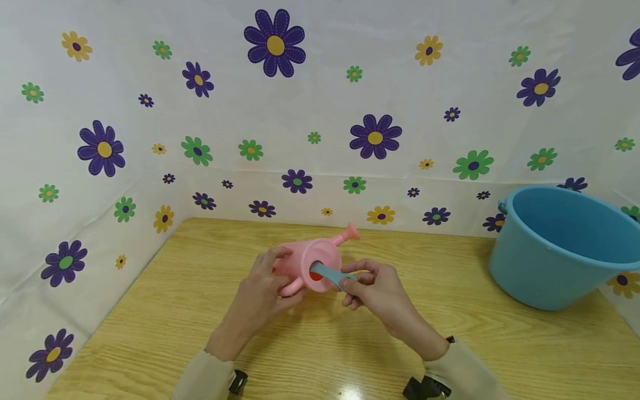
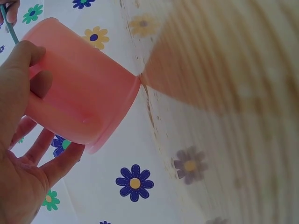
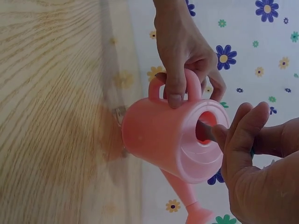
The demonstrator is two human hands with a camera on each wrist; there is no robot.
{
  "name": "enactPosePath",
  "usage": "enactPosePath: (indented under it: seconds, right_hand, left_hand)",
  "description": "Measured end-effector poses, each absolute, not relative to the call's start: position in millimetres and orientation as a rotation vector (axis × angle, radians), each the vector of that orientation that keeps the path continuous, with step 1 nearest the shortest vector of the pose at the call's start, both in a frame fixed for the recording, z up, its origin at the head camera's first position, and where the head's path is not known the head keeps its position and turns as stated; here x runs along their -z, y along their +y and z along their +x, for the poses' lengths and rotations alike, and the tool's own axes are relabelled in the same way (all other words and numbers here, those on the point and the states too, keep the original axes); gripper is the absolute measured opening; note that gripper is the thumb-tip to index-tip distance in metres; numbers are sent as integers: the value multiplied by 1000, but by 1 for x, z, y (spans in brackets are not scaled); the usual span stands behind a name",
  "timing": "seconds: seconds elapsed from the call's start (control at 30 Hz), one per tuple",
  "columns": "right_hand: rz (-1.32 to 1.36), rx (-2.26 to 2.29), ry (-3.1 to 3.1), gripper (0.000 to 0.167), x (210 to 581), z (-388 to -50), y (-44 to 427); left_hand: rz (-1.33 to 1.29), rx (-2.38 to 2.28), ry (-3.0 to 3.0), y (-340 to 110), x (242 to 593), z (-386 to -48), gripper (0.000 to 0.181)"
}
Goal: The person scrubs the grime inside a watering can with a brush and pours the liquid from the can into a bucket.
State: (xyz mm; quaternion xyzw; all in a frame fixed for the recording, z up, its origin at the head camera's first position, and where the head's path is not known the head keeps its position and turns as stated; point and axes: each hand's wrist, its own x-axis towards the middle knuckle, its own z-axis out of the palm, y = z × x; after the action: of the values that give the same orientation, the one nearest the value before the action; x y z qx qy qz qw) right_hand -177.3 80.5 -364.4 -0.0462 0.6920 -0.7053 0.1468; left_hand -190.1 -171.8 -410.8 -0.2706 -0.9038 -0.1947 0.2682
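A pink watering can (image 1: 303, 258) is held tilted on a wooden table (image 1: 200, 266), nearer the far edge than the near one and closer to the far left corner than to the right edge, its round opening (image 3: 209, 117) turned back toward the near edge. The can is gripped from its left side by the left hand (image 1: 266, 286), whose fingers are curled about the loop handle (image 1: 291, 288) and the body beside it; the spout (image 1: 345, 235) is pointed to the right and toward the far edge. A blue-grey tool (image 1: 327, 273) is pinched between the thumb and fingers of the right hand (image 1: 377, 286), its inner end hidden inside the can. The telling relation is judged to be the line of that tool: its long axis is slanted from the opening toward the near right, so that the opening is found to the left of the right hand and slightly beyond it. The can's body is nearer the left hand, while the outer end of the tool is reached only by the right, just beside the can's rim. A red patch is glimpsed within the opening, though too little is shown for it to be identified. Well apart, a blue bucket (image 1: 540, 272) is seen by the table's right edge, untouched by either hand.
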Motion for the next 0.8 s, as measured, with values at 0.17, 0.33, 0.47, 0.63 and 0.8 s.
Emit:
enactPosePath:
  seconds: [0.17,0.33,0.47,0.63,0.8]
  right_hand:
    - [-167,1964,2065,28,362,-177,77]
    - [-188,1909,2138,25,362,-177,73]
    - [-233,1855,2215,24,360,-178,70]
    - [-292,1786,2322,21,358,-181,66]
    - [-285,1770,2366,18,358,-185,63]
  left_hand:
    - [-735,516,-2442,-172,411,-190,24]
    - [-735,516,-2448,-172,413,-190,24]
    - [-736,519,-2444,-172,413,-189,24]
    - [-748,501,-2426,-171,413,-190,25]
    - [-753,486,-2413,-171,414,-190,27]
